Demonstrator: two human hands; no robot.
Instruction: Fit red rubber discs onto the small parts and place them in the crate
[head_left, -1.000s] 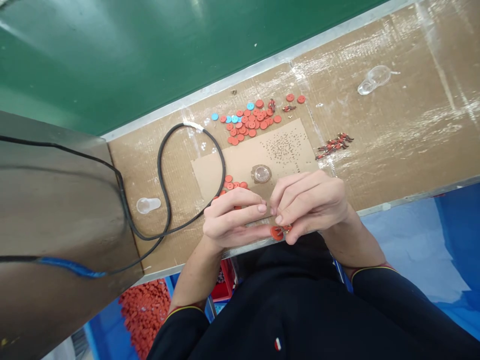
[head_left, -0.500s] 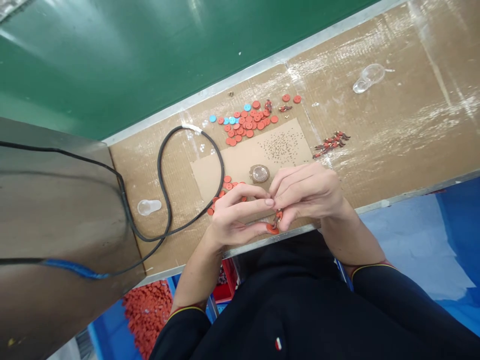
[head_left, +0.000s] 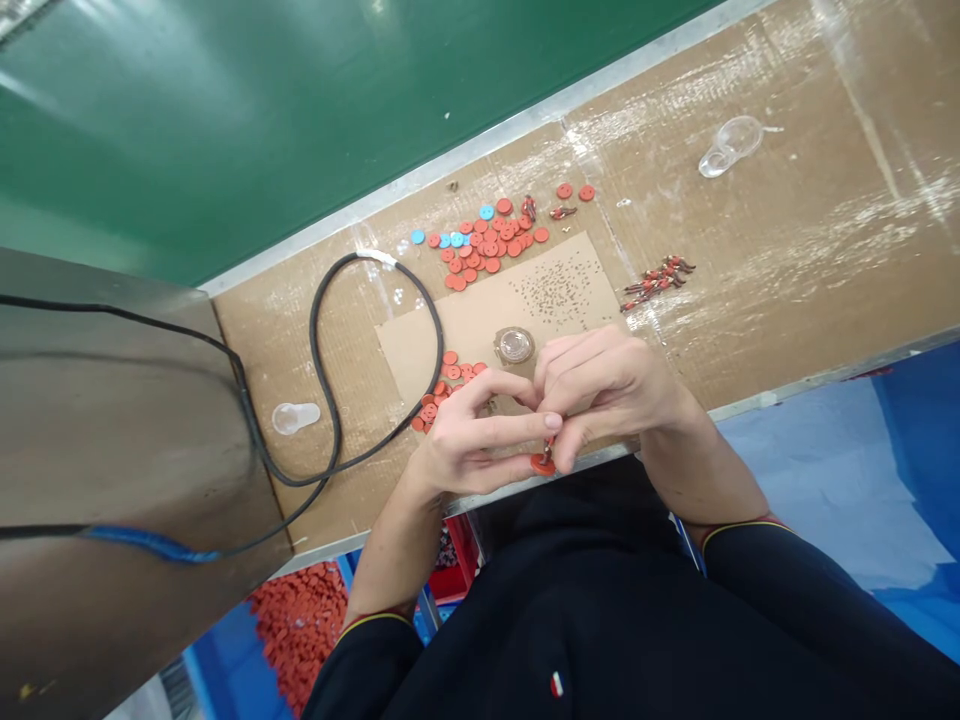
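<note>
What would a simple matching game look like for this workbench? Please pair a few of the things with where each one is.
Things:
1. Round clear dish with a brown rim
2. Black rubber-sheathed cable
3. Tiny dark specks
4. Small round red button

Places:
A. Pinched at the person's fingertips
B. Looped across the brown workbench top
C. Scattered over the tan cardboard sheet
D. Resting on that sheet, just beyond the hands

Pairs: 1-D, 2-B, 3-C, 4-A
</note>
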